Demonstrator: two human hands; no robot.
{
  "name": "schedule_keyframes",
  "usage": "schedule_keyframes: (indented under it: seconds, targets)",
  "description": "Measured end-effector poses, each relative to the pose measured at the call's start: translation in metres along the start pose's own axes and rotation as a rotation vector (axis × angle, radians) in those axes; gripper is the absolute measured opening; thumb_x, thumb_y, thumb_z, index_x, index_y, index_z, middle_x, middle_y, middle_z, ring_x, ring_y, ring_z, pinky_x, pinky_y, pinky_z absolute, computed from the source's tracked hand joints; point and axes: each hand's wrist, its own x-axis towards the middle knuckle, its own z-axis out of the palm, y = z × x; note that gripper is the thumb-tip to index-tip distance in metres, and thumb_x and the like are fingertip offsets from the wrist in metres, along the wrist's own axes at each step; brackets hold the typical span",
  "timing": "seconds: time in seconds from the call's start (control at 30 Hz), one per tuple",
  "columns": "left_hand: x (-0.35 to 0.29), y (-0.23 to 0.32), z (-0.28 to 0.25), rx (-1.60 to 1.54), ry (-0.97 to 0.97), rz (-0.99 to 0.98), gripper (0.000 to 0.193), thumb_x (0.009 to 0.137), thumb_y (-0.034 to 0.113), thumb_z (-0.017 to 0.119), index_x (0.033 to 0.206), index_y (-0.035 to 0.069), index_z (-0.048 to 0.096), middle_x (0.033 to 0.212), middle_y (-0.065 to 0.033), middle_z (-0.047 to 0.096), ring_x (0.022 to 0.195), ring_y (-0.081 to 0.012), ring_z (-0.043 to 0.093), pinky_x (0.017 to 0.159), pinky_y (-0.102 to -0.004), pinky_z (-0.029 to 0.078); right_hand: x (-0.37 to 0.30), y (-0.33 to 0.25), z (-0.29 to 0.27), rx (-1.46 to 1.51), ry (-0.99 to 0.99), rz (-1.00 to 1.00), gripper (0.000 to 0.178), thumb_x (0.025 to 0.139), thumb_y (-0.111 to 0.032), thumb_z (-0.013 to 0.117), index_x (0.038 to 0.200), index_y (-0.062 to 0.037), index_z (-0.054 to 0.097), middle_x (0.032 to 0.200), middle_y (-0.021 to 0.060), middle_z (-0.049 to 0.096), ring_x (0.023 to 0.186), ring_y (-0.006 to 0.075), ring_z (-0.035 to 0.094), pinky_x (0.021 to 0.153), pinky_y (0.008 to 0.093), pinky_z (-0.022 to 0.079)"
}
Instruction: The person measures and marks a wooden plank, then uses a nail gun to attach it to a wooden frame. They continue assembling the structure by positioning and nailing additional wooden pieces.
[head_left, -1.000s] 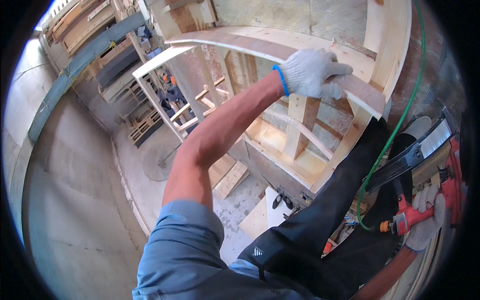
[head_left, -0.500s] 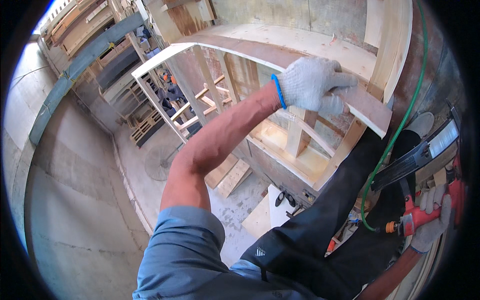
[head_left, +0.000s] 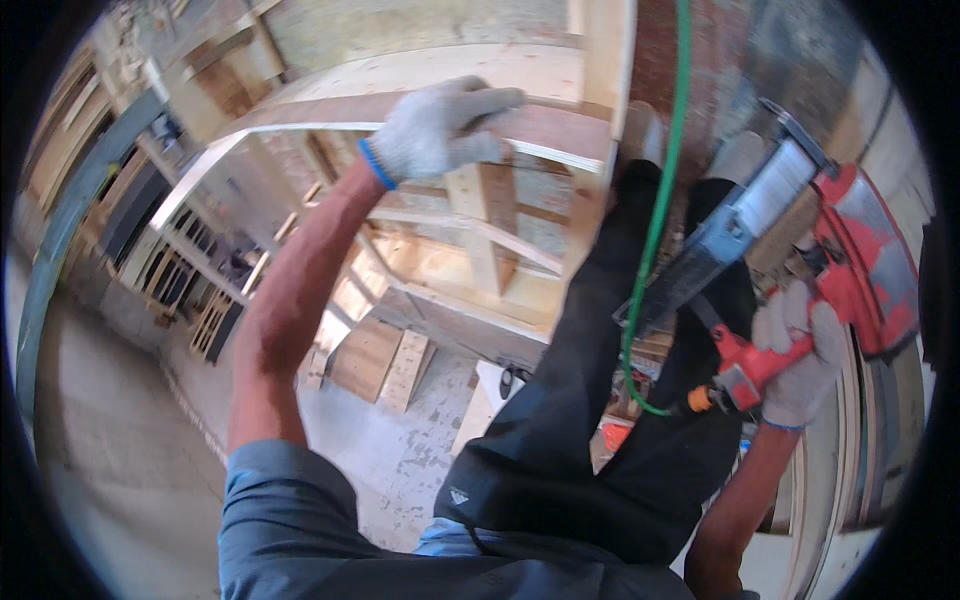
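My left hand (head_left: pixel 445 130), in a grey-white knit glove with a blue cuff, is closed on a brown plywood strip (head_left: pixel 555 130). The strip lies along the upper edge of a pale wooden frame (head_left: pixel 485 230), its right end by an upright board. My right hand (head_left: pixel 800 350), also gloved, grips the handle of a red nail gun (head_left: pixel 865 265) at the right. The gun's long dark magazine (head_left: pixel 690 265) points down and left, over my legs. From an orange fitting at the handle's base runs a green air hose (head_left: pixel 672 150).
A wooden upright (head_left: pixel 605 60) stands at the frame's right end. Plywood offcuts (head_left: pixel 385 360) lie on the concrete floor below. Stacked lumber and pallets (head_left: pixel 215 310) are at the left. Long boards (head_left: pixel 850 440) lie at the lower right.
The view has swung right. The strip's right end, which stuck out toward me, now sits against the frame. The nail gun has come up and inward, more fully into view.
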Motion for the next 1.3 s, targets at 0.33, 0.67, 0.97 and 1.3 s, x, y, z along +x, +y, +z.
schedule_keyframes:
  seconds: [0.33,0.67,0.97,1.3]
  targets:
    - [0.023,-0.013,0.014,-0.008,0.001,-0.005,0.067,0.091,0.054,0.069,0.139,0.009,0.062,0.114,-0.0185,0.066,0.101,-0.0354,0.067,0.089,-0.0408,0.053,-0.014,0.003,-0.011,-0.094,0.111,-0.134,0.034,0.097,-0.033,0.065,0.078,-0.011,0.048,0.068,-0.0011,0.044,0.06,0.0128,0.05,0.06,0.0329,0.045]
    - [0.029,-0.028,0.016,-0.103,-0.008,-0.01,0.061,0.094,0.045,0.069,0.14,0.005,0.062,0.12,-0.0158,0.071,0.109,-0.0239,0.067,0.098,-0.0364,0.051,0.007,0.002,-0.044,-0.225,-0.129,-0.097,0.032,0.095,-0.033,0.068,0.083,-0.0083,0.05,0.069,-0.0013,0.042,0.06,0.0118,0.047,0.061,0.0296,0.042]
    - [0.039,-0.039,0.007,-0.083,-0.135,-0.008,0.072,0.096,0.056,0.063,0.145,0.003,0.058,0.135,-0.0158,0.064,0.125,-0.0259,0.059,0.107,-0.0374,0.044,0.052,0.015,-0.107,-0.268,-0.293,-0.087,0.034,0.095,-0.034,0.058,0.078,-0.0084,0.045,0.073,0.004,0.045,0.065,0.02,0.05,0.069,0.0348,0.043]
    - [0.034,-0.027,0.006,-0.112,-0.086,-0.069,0.073,0.095,0.057,0.063,0.144,0.002,0.059,0.126,-0.0129,0.066,0.112,-0.022,0.061,0.098,-0.0349,0.048,0.073,0.066,-0.128,-0.131,-0.404,-0.096,0.036,0.1,-0.039,0.051,0.087,-0.0051,0.053,0.075,0.0059,0.051,0.062,0.0227,0.053,0.067,0.0383,0.048]
